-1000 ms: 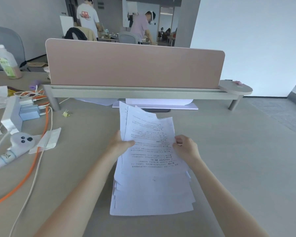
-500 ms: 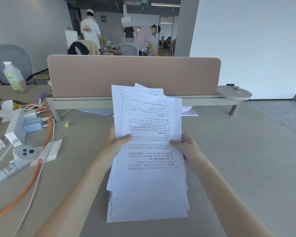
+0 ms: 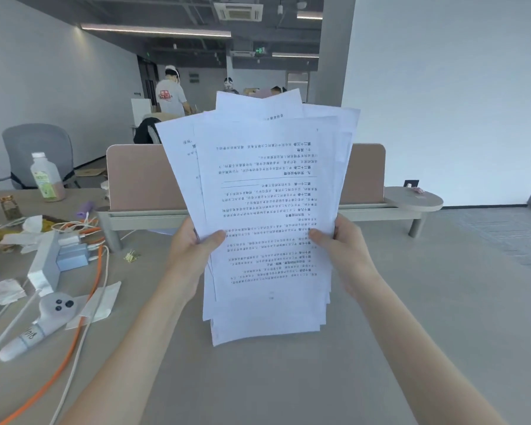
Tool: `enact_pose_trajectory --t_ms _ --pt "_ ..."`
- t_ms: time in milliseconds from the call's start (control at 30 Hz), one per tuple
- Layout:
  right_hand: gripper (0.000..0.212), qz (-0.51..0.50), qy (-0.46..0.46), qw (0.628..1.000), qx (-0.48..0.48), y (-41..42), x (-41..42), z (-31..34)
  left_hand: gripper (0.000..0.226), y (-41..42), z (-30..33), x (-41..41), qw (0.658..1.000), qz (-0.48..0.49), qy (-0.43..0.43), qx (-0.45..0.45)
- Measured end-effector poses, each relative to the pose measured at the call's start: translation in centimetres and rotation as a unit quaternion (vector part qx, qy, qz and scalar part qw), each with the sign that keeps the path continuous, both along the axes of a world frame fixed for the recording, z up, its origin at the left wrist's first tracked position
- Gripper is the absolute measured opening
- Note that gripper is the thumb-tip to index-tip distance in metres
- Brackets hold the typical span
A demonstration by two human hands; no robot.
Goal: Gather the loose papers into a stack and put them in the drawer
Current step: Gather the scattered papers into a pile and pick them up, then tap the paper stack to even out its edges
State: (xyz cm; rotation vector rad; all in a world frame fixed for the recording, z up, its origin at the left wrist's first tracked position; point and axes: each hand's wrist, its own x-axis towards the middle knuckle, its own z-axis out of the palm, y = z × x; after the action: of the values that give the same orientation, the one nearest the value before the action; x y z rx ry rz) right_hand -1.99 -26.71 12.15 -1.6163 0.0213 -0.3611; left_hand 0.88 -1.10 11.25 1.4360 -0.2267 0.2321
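Observation:
I hold a stack of white printed papers [image 3: 267,210] upright in front of me, above the grey desk [image 3: 411,302]. The sheets are uneven, fanned out at the top, and the print is upside down. My left hand [image 3: 190,256] grips the stack's left edge with the thumb on the front sheet. My right hand [image 3: 341,250] grips the right edge the same way. The bottom edge of the stack hangs just over the desk; I cannot tell whether it touches. No drawer is in view.
A pink divider panel [image 3: 135,176] on a grey rail stands behind the papers. On the left lie an orange cable [image 3: 74,342], a white power strip [image 3: 43,265], a white handheld device [image 3: 40,323], a drink bottle [image 3: 46,176] and wrappers. People stand in the background.
Both hands lifted the papers off the desk and tilted them upright. My view rose with them, so more of the room shows.

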Motion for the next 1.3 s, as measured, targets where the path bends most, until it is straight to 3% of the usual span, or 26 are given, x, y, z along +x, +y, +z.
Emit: enact_pose_trajectory --t_ms 467,967,1300 --pt "0.042 -0.013 -0.020 1.000 0.013 1.3 0.2 -2.0 0.040 -0.3 -1.7 0.1 1.000 0.013 -0.008 0.006" --pt "0.039 0.023 -0.024 0.999 0.016 1.3 1.1 -2.9 0.033 -0.6 -2.5 0.4 0.999 0.024 0.021 0.007" --pt "0.037 0.023 -0.083 0.996 0.003 1.1 1.2 -1.2 0.036 -1.4 -2.6 0.7 1.000 0.012 0.005 0.006"
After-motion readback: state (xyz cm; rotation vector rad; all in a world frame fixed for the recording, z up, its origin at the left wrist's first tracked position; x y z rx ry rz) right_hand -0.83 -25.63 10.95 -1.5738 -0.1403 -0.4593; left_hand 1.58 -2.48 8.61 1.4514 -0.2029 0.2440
